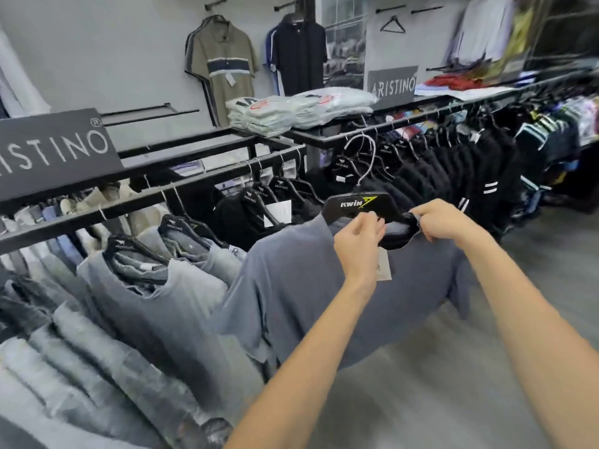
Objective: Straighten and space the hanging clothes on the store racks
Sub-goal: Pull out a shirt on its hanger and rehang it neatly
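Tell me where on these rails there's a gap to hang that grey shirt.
For the grey shirt, the near rail has a bare stretch between the hanging grey shirts and the black shirts. The right rail is packed tight with black tops, so squeezing in there looks awkward.

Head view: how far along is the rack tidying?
Done: black tops on the far rail hang evenly. In hand: left hand pinches the KWIN hanger, right hand grips the grey shirt at its shoulder. Remaining: bunched grey tops on the near rail.
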